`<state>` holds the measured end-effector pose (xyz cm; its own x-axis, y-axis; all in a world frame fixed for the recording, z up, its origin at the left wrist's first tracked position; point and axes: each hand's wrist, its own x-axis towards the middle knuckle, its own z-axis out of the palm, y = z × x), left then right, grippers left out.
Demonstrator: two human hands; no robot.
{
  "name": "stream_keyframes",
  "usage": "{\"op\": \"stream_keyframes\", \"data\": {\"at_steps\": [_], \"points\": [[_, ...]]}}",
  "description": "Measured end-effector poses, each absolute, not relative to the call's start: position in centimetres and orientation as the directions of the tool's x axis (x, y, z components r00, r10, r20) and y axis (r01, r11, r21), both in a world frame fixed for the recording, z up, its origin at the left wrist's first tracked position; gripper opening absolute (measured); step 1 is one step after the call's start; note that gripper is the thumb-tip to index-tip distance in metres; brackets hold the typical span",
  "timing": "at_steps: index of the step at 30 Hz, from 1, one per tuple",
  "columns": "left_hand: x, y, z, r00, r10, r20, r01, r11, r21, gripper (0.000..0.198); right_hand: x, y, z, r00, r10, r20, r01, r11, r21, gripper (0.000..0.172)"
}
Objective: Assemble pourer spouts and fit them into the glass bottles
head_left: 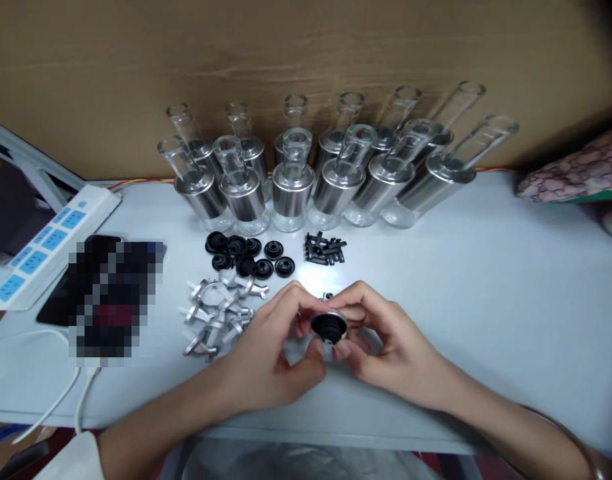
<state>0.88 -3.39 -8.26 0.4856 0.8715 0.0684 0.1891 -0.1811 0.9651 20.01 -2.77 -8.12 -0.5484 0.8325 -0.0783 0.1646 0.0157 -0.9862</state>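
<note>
My left hand (271, 353) and my right hand (381, 343) meet over the front middle of the white table (486, 300). Together they pinch a small round metal cap with a black rubber disc (329, 325) seated in it. Both hands have their fingers closed around this piece. Just left of my left hand lies a heap of several silver metal spout parts (219, 313). Behind the hands sit several black rubber discs (246, 257) and a small pile of black plastic pegs (325, 249).
Two rows of several glass bottles with silver sleeves (291, 187) stand at the back against a cardboard wall. A white power strip (51, 240) and a blurred phone (111, 300) lie at the left, with white cables near the front edge. Patterned cloth (576, 173) rests at the far right.
</note>
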Motion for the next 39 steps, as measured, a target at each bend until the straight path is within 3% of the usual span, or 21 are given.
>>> {"op": "stream_keyframes", "data": {"at_steps": [5,8,15,24,39], "points": [[0.9,-3.8,-8.5,0.401,0.914,0.055,0.241,-0.164,0.956,0.042,20.1,-2.6,-8.3,-0.526,0.850,-0.037,0.204,0.084,-0.975,0.026],[1.1,-3.9,-8.7,0.369,0.928,0.053,0.185,-0.129,0.974,0.050,20.2,-2.6,-8.4,-0.511,0.859,-0.028,0.235,0.109,-0.966,0.023],[1.3,-3.9,-9.3,0.378,0.908,0.181,0.167,-0.259,0.951,0.051,20.2,-2.5,-8.0,-0.501,0.866,-0.009,0.263,0.143,-0.954,0.022],[1.3,-3.8,-8.9,0.397,0.901,0.174,0.135,-0.244,0.960,0.045,20.4,-2.6,-8.3,-0.530,0.841,0.112,0.242,0.276,-0.930,0.027],[1.2,-3.4,-8.1,0.394,0.871,0.293,0.248,-0.408,0.879,0.035,20.6,-3.1,-8.9,-0.462,0.873,0.155,0.215,0.280,-0.936,0.032]]}}
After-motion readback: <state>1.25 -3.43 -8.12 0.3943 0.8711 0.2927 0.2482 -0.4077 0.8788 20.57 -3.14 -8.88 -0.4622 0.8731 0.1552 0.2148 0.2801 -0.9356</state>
